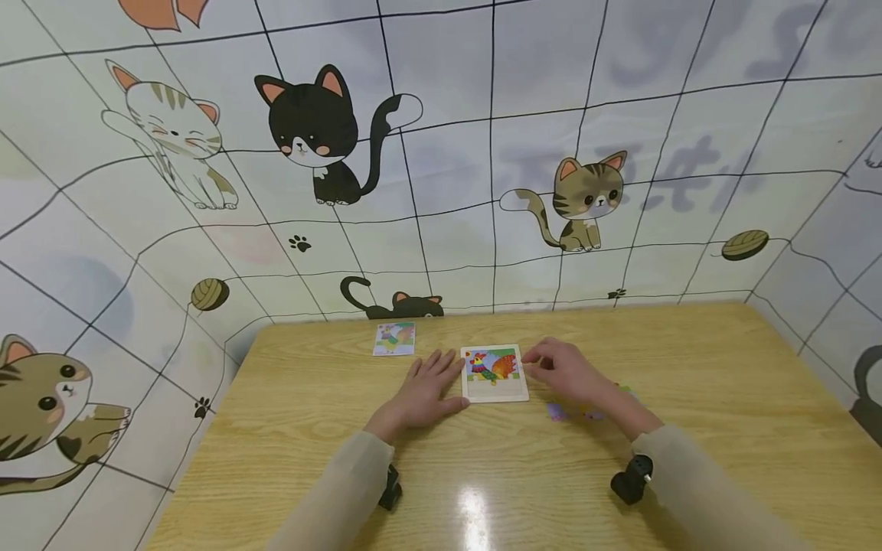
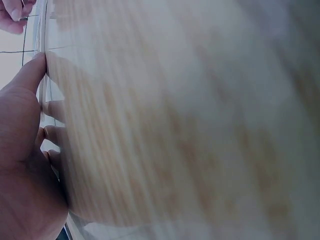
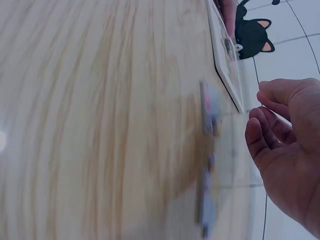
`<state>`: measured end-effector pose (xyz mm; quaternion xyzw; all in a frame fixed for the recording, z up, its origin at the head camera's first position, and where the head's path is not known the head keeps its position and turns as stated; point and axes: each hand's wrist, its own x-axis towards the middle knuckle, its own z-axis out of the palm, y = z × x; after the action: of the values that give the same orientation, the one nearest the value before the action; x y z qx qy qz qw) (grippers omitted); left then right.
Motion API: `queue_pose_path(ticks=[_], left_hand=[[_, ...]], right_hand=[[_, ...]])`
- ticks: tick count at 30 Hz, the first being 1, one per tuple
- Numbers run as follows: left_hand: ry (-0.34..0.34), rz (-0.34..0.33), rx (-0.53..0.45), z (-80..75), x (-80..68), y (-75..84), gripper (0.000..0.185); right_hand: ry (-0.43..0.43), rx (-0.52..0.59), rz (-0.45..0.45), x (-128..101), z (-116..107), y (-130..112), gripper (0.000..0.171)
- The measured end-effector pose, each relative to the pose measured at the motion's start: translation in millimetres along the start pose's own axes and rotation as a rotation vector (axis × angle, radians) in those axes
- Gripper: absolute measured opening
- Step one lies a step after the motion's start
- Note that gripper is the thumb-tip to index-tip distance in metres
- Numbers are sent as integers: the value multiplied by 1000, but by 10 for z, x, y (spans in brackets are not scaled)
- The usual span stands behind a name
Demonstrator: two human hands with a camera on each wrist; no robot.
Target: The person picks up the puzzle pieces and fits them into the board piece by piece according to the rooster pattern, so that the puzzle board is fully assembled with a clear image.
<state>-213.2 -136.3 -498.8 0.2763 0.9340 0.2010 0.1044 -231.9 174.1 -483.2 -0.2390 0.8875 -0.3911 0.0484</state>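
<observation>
Looking down from the head view: a small square puzzle board (image 1: 494,373) lying flat on the light wooden table (image 1: 689,367), toward the far middle, pale wooden frame, upper part filled with a bright rooster picture in red, orange, green and blue, lower strip bare. Left hand (image 1: 426,392) flat on the tabletop just beside the board's left edge, fingers straight and spread, fingertips touching or nearly touching the frame, grasping nothing. Right hand (image 1: 566,369) at the board's right edge, fingers loosely bent near the upper right corner; impossible to tell from here whether anything is pinched. Loose puzzle pieces (image 1: 586,409), purple and yellowish, scattered on the table under and beside the right forearm. A small picture card (image 1: 394,338) farther back to the left, well apart from the board. Cat-patterned sheet (image 1: 441,153) walling in the table.

Seen from the left wrist: palm and straight fingers pressed flat against the blurred wood grain, thumb stretched out, nothing gripped.

Seen from the right wrist: right hand (image 3: 287,145) raised slightly off the surface, fingers relaxed and gently curled, holding nothing visible. Board (image 3: 226,55) edge-on at the upper right, thin and pale. Blurred purple pieces (image 3: 207,107) between it and the hand.
</observation>
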Motion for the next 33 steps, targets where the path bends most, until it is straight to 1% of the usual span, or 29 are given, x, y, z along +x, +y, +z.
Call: queue_pose_path(ticks=[2,7,13,18,25,30,33], left_hand=[[-3,-3,1,-2,-2,-5,76],[-5,-3,-4,15,-7,-31,76],[0,0,-10,15,-11,-27,76],[-6,2,-3,10,-2,-17,76],[-11,2,3,3,6,-20,76],[-6,7,-4,4,8,-18,76],[-6,9,-6,8,14,-21,76]], right_hand=[[11,-12,-8,-49,-59,25,16],[24,-24,15,-189,-182,68,16],[-23,-23,5,-324,-290,114,20],[-42,-28,9,-417,-352,142,20],[-92,20,-25,-478,-333,207,26],[-116,55,-12,-490,-275,222,32],[-129,47,-1,-488,-248,219,33]])
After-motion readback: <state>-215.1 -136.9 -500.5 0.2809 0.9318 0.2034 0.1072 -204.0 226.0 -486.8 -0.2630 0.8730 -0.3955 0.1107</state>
